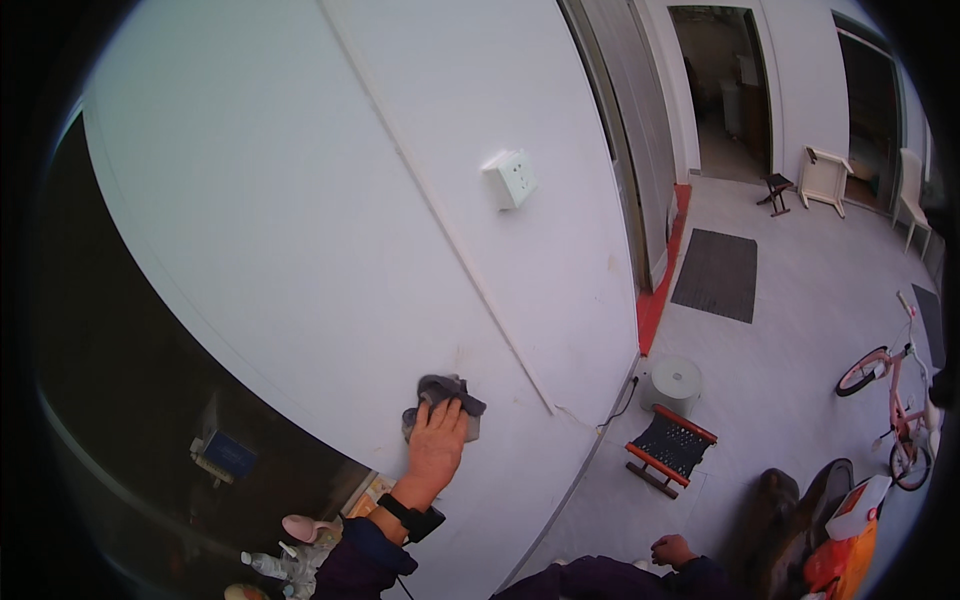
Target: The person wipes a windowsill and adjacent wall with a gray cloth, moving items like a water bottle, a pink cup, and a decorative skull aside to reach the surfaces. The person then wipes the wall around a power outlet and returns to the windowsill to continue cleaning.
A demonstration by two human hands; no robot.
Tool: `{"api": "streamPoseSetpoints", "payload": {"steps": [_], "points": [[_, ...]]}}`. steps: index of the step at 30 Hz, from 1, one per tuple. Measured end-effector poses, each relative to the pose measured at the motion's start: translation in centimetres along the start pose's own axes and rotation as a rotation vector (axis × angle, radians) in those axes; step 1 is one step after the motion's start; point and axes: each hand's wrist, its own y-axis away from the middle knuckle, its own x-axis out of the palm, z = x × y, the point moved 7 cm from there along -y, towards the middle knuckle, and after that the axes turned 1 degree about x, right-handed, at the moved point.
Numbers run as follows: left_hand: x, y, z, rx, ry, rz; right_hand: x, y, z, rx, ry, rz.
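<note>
Against the white wall, my left hand presses a crumpled grey cloth, its back facing me and its fingers spread over the fabric. A black band with a dark device is strapped around that wrist. Faint brownish marks show on the wall around the cloth. To the right of the hand, a thin cable trunking strip runs diagonally down the wall. A white socket box is mounted higher up. At the bottom, my right hand is held low near my body, fingers curled, with nothing visible in it.
A folding stool and a round whitish appliance stand by the wall's foot. Bottles crowd the lower left beside a dark glossy panel. To the right are a pink bicycle, a plastic jug and a floor mat.
</note>
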Motion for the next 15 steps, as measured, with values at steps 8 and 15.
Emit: {"api": "streamPoseSetpoints", "payload": {"steps": [8,15], "points": [[-9.4,-9.1,7.1,-0.148,-0.231,-0.350,-1.6,2.2,-1.1,0.050,-0.056,-0.009],[-0.3,-8.9,2.1,-0.013,-0.114,-0.092,-1.4,3.9,-0.3,0.084,-0.196,-0.040]]}}
